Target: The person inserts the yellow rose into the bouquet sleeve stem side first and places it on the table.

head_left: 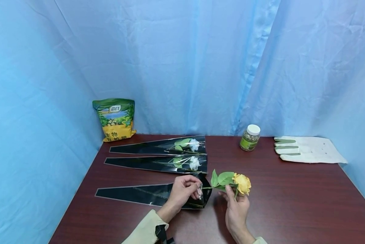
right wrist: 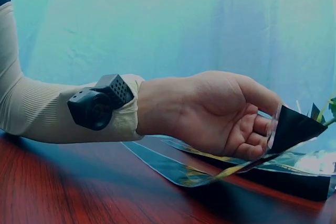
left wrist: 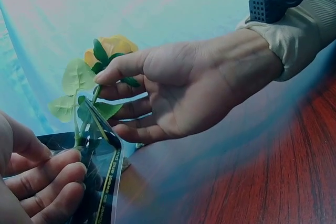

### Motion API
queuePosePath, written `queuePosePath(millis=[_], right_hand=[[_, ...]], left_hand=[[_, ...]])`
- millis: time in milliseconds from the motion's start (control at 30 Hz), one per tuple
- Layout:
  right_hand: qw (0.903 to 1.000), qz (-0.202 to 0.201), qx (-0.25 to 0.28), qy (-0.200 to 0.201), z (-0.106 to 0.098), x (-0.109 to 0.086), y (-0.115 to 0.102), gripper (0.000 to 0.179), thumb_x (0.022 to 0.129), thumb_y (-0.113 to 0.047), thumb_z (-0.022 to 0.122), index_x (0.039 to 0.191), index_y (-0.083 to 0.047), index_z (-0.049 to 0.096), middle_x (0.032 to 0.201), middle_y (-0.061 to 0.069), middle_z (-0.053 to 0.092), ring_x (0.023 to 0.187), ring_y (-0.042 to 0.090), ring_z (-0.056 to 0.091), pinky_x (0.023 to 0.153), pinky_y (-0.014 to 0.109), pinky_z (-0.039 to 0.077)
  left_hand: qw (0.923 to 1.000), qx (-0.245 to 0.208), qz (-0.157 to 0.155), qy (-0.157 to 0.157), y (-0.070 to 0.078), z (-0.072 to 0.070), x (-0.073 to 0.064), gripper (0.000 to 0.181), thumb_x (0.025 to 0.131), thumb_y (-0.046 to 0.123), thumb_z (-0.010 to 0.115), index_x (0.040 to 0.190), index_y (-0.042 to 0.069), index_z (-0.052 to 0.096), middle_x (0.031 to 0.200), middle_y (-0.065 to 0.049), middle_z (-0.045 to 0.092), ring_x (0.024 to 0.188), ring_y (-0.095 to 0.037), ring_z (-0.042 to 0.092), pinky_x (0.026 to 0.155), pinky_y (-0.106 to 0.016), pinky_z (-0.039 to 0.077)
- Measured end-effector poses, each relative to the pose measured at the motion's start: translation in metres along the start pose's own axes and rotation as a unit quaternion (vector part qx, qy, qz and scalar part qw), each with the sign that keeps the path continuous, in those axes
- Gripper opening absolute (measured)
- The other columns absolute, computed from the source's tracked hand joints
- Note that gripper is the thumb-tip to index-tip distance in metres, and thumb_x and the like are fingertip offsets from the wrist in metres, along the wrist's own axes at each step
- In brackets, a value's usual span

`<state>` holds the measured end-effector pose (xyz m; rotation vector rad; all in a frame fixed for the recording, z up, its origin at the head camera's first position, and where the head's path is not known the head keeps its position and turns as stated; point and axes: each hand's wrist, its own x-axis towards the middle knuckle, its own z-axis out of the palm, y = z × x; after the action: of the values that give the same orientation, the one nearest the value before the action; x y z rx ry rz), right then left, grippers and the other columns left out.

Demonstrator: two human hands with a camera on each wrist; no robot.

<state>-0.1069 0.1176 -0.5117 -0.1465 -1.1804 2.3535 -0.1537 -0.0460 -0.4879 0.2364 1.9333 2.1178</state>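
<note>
In the head view my left hand point(head_left: 182, 190) pinches the clear edge at the mouth of a black flower wrapping sleeve point(head_left: 130, 194). The sleeve lies with its narrow end to the left, its mouth lifted open. My right hand point(head_left: 238, 211) holds a yellow rose point(head_left: 243, 184) just below the bloom, thumb on the stem. Green leaves point(head_left: 226, 178) spread along the stem, whose lower end enters the sleeve mouth. From the left wrist view, the right-hand thumb and fingers point(left wrist: 122, 69) grip under the bloom. The right wrist view shows my left fingers at the sleeve's raised black flap point(right wrist: 295, 128).
Two more black sleeves, each with a white flower point(head_left: 194, 145) inside, lie behind. A green and yellow fertilizer bag point(head_left: 115, 120) stands at the back left. Toward the back right are a white-lidded jar point(head_left: 249, 138) and white gloves point(head_left: 313, 149). Blue curtains surround the table point(head_left: 292, 200).
</note>
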Motion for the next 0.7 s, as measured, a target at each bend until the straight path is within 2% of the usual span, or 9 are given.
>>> queuePosePath(millis=[133, 400, 533, 700], right_hand=[[0.9999, -0.01, -0.003, -0.012, 0.0003, 0.0003, 0.0004, 0.03, 0.095, 0.012, 0.054, 0.113, -0.009, 0.065, 0.098, -0.005, 0.073, 0.084, 0.005, 0.07, 0.071, 0.023, 0.058], [0.9978, -0.034, -0.036, -0.043, -0.0005, -0.0015, 0.0041, 0.034, 0.093, 0.014, 0.057, 0.112, -0.013, 0.067, 0.096, -0.008, 0.072, 0.083, 0.003, 0.068, 0.077, 0.017, 0.057], [0.9967, -0.033, -0.063, -0.039, -0.0008, -0.0023, 0.0058, 0.035, 0.092, 0.015, 0.057, 0.108, -0.014, 0.068, 0.09, -0.009, 0.072, 0.078, 0.003, 0.068, 0.077, 0.015, 0.056], [0.9949, -0.028, -0.091, -0.032, 0.0011, -0.0045, 0.0051, 0.034, 0.091, 0.015, 0.058, 0.101, -0.016, 0.069, 0.08, -0.01, 0.071, 0.07, 0.003, 0.067, 0.072, 0.015, 0.055]], left_hand=[[1.0, 0.004, 0.001, 0.003, 0.0025, 0.0002, -0.0012, 0.02, 0.092, -0.001, 0.061, 0.102, -0.018, 0.065, 0.07, -0.022, 0.069, 0.053, -0.005, 0.061, 0.053, -0.019, 0.053], [0.9998, -0.004, -0.01, 0.016, 0.0065, 0.0008, -0.003, 0.02, 0.091, -0.002, 0.061, 0.101, -0.018, 0.065, 0.065, -0.004, 0.067, 0.053, -0.005, 0.059, 0.052, -0.017, 0.051], [0.9998, -0.01, -0.01, 0.011, 0.0082, 0.0018, -0.0041, 0.021, 0.092, -0.001, 0.062, 0.102, -0.019, 0.065, 0.063, 0.0, 0.066, 0.052, -0.004, 0.059, 0.052, -0.018, 0.052], [0.9998, -0.011, -0.009, 0.012, 0.0094, 0.0037, -0.0048, 0.021, 0.092, -0.001, 0.061, 0.102, -0.019, 0.064, 0.065, -0.003, 0.066, 0.052, -0.004, 0.06, 0.052, -0.018, 0.051]])
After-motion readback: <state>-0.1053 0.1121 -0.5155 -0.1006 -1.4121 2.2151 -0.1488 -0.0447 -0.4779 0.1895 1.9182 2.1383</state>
